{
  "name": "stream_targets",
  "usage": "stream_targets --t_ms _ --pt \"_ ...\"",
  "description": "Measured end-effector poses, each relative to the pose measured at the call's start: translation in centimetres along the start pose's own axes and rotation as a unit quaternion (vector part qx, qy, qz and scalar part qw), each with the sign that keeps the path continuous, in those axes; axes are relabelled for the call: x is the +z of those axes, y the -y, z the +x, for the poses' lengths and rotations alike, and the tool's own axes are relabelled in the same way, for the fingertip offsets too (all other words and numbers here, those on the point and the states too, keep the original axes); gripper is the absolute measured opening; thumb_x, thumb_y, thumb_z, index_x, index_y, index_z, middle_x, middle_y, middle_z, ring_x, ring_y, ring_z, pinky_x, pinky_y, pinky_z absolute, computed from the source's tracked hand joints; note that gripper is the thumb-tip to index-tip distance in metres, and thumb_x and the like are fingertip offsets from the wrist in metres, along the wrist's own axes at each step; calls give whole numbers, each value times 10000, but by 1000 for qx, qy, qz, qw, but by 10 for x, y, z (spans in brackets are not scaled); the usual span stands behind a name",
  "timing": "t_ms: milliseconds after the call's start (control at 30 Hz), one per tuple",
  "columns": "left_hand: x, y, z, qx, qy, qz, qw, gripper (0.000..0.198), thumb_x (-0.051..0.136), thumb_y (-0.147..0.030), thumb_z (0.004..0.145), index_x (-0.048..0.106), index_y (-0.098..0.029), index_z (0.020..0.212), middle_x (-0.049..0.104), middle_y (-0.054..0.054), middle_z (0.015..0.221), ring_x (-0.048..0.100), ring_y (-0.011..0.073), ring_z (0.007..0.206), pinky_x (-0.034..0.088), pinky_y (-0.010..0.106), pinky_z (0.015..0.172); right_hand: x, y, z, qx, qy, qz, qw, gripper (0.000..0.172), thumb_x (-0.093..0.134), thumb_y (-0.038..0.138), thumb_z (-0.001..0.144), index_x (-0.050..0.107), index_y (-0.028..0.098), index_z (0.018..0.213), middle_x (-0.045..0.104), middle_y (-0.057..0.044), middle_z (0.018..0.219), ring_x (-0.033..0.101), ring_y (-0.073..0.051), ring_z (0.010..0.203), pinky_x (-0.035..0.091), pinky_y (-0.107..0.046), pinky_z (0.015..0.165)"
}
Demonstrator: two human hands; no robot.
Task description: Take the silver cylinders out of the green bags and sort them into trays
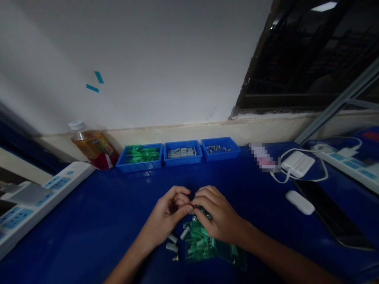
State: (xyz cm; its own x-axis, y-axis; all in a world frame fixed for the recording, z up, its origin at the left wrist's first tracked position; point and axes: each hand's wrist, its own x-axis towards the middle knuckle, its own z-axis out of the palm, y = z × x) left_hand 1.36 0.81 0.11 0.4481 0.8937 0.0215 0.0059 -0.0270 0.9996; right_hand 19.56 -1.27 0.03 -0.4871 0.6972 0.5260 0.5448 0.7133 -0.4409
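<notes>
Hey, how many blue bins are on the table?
3, in a row by the wall: left bin holds green parts, middle bin grey ones, right bin small metal bits.

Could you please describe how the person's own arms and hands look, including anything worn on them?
Both the left hand and the right hand are bare: no gloves. The forearms are uncovered down to the picture's lower edge, so no sleeve shows. I see no ring, watch or bracelet, though the light is dim.

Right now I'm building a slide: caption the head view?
Left hand and right hand, fingers touching, above green parts on a blue table; three bins behind.
</notes>
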Motion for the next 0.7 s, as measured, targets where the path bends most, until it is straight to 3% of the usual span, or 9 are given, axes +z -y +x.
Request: stream_targets --t_ms 67,133,267,367,433,500,600,700 --pt "-4 1 1 10 -6 49 999 266 571 -367 846 521 -166 1014 592 11 765 581 141 722 468 259 672 -2 -5 2 3 -1 -22 1000 62 498 185 874 554 186 901 603 -60 871 524 -203 859 410 -365 750" --pt "-11 3 2 30 -25 161 986 216 497 -351 891 556 -171 994 626 37 833 595 162 766 470 291 718 -7 -21 11 17 -19 -68 997 67 503 209 875 562 184 852 605 -58 856 524 -204 852 395 -361 755" --pt "-26 6 2 80 -45 387 917 207 424 -263 925 595 -191 1018 635 63 971 584 197 894 436 348 819 -28 -81 41 109 -94 -194 970 175 508 265 879 575 176 744 596 -66 814 516 -216 856 383 -353 781" --pt "-25 7 1 84 -23 465 881 209 429 -263 928 598 -224 1046 628 54 1032 561 218 961 408 389 840 -41 -120 61 189 -131 -272 934 183 529 303 865 611 172 767 601 -83 851 506 -245 895 371 -364 789" --pt "-20 6 -1 79 -4 499 863 193 476 -291 914 603 -247 1052 622 43 1051 549 227 974 393 401 829 -43 -130 67 223 -137 -298 918 190 542 330 858 632 175 794 604 -94 887 492 -270 928 362 -374 775" --pt "-16 5 -2 77 3 521 850 195 512 -308 900 608 -258 1061 617 42 1053 538 231 972 384 396 806 -39 -126 65 225 -133 -299 918 196 550 348 856 644 177 842 609 -99 925 476 -289 967 352 -385 778" --pt "-16 6 -1 75 4 543 836 190 488 -297 913 627 -257 1037 609 47 1028 520 227 950 373 372 766 -28 -98 53 179 -113 -248 945 184 549 335 867 638 177 896 622 -86 950 471 -276 1001 336 -386 816" --pt "-20 10 1 78 4 556 828 198 453 -255 924 644 -237 975 601 50 987 499 219 919 361 351 739 -17 -62 40 107 -23 -159 981 140 526 268 889 633 177 891 630 -60 912 497 -223 946 335 -349 799"
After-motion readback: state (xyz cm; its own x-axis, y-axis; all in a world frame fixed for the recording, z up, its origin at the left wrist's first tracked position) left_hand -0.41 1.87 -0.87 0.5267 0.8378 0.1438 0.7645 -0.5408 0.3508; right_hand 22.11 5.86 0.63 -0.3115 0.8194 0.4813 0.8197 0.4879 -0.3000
